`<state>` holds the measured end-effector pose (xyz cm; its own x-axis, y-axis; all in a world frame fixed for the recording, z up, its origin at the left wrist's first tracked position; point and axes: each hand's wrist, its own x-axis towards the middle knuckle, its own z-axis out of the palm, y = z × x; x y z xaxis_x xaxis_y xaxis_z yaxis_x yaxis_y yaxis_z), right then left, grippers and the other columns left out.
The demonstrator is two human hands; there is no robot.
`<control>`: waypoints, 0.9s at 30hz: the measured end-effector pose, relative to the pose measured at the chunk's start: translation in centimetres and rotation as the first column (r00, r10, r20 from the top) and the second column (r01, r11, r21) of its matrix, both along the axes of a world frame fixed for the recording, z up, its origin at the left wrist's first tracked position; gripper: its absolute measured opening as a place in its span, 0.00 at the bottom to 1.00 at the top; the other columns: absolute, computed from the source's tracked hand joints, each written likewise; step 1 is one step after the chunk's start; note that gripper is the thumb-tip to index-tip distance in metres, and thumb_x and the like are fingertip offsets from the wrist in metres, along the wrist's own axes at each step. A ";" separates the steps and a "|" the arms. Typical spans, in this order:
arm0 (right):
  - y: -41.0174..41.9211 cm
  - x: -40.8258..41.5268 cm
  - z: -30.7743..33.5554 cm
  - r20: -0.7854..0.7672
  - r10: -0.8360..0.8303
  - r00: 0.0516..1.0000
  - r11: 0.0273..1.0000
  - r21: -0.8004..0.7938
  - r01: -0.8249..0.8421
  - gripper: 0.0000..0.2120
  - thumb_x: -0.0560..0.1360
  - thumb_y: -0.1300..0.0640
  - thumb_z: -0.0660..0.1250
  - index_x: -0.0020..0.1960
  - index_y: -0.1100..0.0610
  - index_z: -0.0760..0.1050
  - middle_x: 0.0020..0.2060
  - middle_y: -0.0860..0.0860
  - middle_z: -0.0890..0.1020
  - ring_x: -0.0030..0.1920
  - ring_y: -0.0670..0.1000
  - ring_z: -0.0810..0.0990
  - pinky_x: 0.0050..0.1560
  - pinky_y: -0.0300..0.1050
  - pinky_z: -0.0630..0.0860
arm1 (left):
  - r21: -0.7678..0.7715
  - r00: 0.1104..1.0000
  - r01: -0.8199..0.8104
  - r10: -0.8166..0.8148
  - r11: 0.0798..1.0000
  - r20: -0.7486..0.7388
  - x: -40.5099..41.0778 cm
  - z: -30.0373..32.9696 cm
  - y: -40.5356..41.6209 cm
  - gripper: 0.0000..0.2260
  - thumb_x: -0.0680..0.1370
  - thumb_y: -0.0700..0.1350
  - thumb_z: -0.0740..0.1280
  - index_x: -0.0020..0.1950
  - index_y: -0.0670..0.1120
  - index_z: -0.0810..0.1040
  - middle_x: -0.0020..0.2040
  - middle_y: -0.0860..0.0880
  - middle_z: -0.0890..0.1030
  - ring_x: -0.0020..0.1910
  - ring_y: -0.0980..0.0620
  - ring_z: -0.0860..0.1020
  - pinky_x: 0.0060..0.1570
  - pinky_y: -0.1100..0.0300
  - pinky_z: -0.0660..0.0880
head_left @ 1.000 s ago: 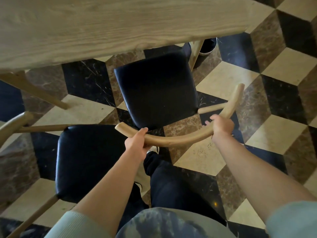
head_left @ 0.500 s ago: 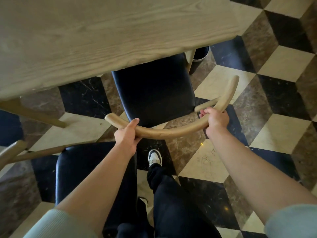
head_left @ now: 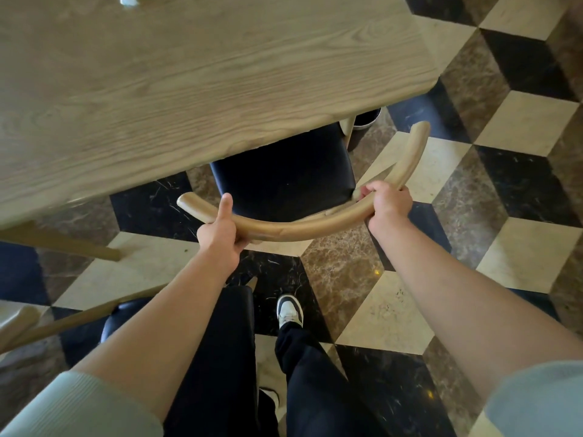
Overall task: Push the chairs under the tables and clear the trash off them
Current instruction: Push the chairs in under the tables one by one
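Note:
A chair with a black padded seat (head_left: 284, 175) and a curved wooden backrest rail (head_left: 303, 227) stands at the edge of a light wooden table (head_left: 189, 74). The far half of the seat is hidden under the tabletop. My left hand (head_left: 220, 234) grips the left part of the rail, thumb pointing up. My right hand (head_left: 388, 201) is closed around the rail's right part. A small pale object (head_left: 127, 0) shows at the table's far edge, cut off by the frame.
A second black-seated chair (head_left: 126, 313) stands at my lower left, its wooden rail (head_left: 19, 320) at the frame's left edge. A table leg (head_left: 63, 242) slants at left. The floor is chequered marble. A dark round object (head_left: 367, 116) sits beyond the table corner.
The chair has slid forward under the table, with more of its seat now covered by the tabletop. Both hands kept their grip on the rail, and I have stepped forward.

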<state>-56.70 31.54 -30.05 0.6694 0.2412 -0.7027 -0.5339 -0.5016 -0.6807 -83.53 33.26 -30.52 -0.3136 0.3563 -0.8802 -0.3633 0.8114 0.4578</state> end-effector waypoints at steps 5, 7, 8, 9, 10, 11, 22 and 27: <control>1.0 0.9 0.2 0.001 0.044 0.999 0.999 -0.020 -0.044 0.19 0.71 0.66 0.69 0.59 0.54 0.74 0.44 0.57 0.86 0.42 0.54 0.84 0.53 0.55 0.82 | 0.002 0.999 0.033 -0.033 0.999 0.025 0.5 0.1 0.3 0.29 0.75 0.60 0.74 0.67 0.42 0.73 0.56 0.42 0.82 0.51 0.43 0.85 0.48 0.46 0.85; 1.0 1.0 0.2 -0.011 0.050 0.999 0.999 -0.017 -0.050 0.19 0.72 0.65 0.69 0.61 0.55 0.74 0.42 0.55 0.85 0.42 0.53 0.84 0.53 0.54 0.82 | 0.003 0.998 0.048 -0.048 0.999 0.034 0.5 0.1 0.2 0.29 0.75 0.60 0.74 0.66 0.42 0.74 0.57 0.42 0.83 0.51 0.43 0.85 0.48 0.46 0.85; 1.0 1.0 0.2 -0.017 0.047 0.999 0.999 -0.016 -0.047 0.19 0.73 0.65 0.70 0.62 0.55 0.74 0.41 0.54 0.84 0.43 0.53 0.84 0.54 0.54 0.82 | 0.001 0.998 0.053 -0.053 0.999 0.039 0.5 0.2 0.3 0.28 0.76 0.60 0.73 0.66 0.42 0.74 0.56 0.42 0.83 0.51 0.42 0.85 0.49 0.45 0.85; 1.1 0.9 0.2 -0.020 0.035 0.999 0.999 -0.010 -0.036 0.19 0.74 0.64 0.70 0.63 0.54 0.74 0.41 0.53 0.84 0.43 0.53 0.84 0.55 0.54 0.83 | -0.005 0.998 0.052 -0.052 0.999 0.044 0.5 0.3 0.4 0.28 0.76 0.60 0.73 0.66 0.42 0.73 0.56 0.41 0.83 0.51 0.42 0.85 0.51 0.43 0.84; 1.1 0.9 0.3 -0.027 0.021 0.999 1.000 -0.004 -0.021 0.19 0.74 0.63 0.71 0.64 0.54 0.73 0.41 0.52 0.84 0.44 0.52 0.85 0.57 0.55 0.83 | -0.015 0.997 0.052 -0.052 0.999 0.050 0.5 0.5 0.5 0.27 0.77 0.59 0.73 0.66 0.42 0.73 0.56 0.41 0.82 0.50 0.42 0.85 0.52 0.42 0.84; 1.2 1.0 0.3 -0.034 0.007 0.999 1.000 0.004 -0.007 0.20 0.75 0.62 0.71 0.65 0.54 0.73 0.41 0.52 0.83 0.45 0.51 0.85 0.58 0.55 0.83 | -0.029 0.997 0.058 -0.057 0.998 0.060 0.5 0.7 0.7 0.26 0.77 0.59 0.72 0.65 0.42 0.73 0.55 0.41 0.83 0.50 0.42 0.85 0.51 0.42 0.84; 1.2 2.7 -0.2 -0.107 0.148 0.983 0.989 0.028 -0.145 0.22 0.76 0.63 0.70 0.67 0.54 0.68 0.45 0.54 0.82 0.55 0.54 0.86 0.62 0.58 0.81 | -0.066 0.988 0.106 -0.097 0.992 0.123 0.8 1.4 0.6 0.25 0.77 0.60 0.72 0.63 0.43 0.71 0.54 0.40 0.83 0.49 0.41 0.85 0.30 0.45 0.82; 0.1 3.4 -0.4 -0.122 0.282 0.952 0.959 -0.007 -0.285 0.28 0.76 0.44 0.72 0.72 0.51 0.70 0.57 0.53 0.82 0.56 0.54 0.83 0.59 0.54 0.82 | -0.052 0.956 0.215 -0.199 0.975 0.217 -0.3 1.5 -0.5 0.30 0.76 0.63 0.71 0.69 0.45 0.71 0.60 0.38 0.83 0.55 0.37 0.85 0.47 0.35 0.83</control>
<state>-53.27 31.66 -30.48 0.4874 0.3904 -0.7811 -0.4438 -0.6596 -0.6066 -83.81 32.78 -29.01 -0.0463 0.3253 -0.9445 -0.2651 0.9076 0.3256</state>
